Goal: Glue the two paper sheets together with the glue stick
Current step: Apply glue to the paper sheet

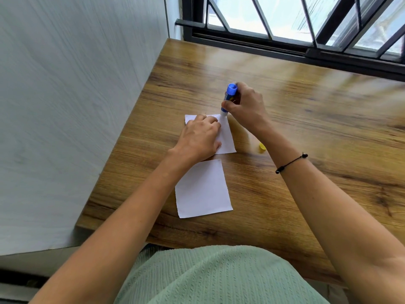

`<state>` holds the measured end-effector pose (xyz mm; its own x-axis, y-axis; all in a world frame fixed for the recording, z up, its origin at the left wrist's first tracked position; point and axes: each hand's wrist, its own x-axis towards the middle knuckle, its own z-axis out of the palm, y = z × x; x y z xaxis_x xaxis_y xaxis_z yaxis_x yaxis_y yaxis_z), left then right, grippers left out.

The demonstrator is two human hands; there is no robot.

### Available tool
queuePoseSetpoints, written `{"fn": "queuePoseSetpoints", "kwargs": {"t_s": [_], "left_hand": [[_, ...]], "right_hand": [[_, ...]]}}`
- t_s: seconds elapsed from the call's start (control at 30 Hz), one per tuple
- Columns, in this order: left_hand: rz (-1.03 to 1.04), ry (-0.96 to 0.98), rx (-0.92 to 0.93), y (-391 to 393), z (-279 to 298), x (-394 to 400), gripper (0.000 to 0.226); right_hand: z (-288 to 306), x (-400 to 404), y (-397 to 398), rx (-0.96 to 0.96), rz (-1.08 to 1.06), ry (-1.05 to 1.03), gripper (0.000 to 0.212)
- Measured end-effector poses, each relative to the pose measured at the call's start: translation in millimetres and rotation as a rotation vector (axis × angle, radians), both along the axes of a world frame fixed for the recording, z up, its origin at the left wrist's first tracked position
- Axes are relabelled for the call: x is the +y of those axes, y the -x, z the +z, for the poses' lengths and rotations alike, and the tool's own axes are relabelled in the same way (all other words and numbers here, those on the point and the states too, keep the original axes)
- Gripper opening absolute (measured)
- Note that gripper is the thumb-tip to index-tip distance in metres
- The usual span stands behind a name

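If pressed too hard at far corner, could wrinkle or drag far sheet [226, 137] off line; glue might also smear onto table [306, 119]. Left hand [200, 137] flat, fingers loosely spread, pinning far sheet. Right hand [245, 104] curled round glue stick [228, 99], tip touching sheet's far right corner. Near sheet [202, 189] bare, just beside, under left forearm. Yellow cap [262, 148] beside right wrist.
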<state>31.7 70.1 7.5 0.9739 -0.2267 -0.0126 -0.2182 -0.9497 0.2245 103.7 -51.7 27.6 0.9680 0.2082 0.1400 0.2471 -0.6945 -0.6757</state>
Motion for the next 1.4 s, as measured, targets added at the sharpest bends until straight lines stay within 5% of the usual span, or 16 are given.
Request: {"fn": "queuePoseSetpoints", "kwargs": {"t_s": [1.4], "left_hand": [[0.023,0.008,0.052,3.2,7.5,-2.5,0.045]], "right_hand": [[8.1,-28.7,57.7,0.085,0.153,0.12,0.022]]}}
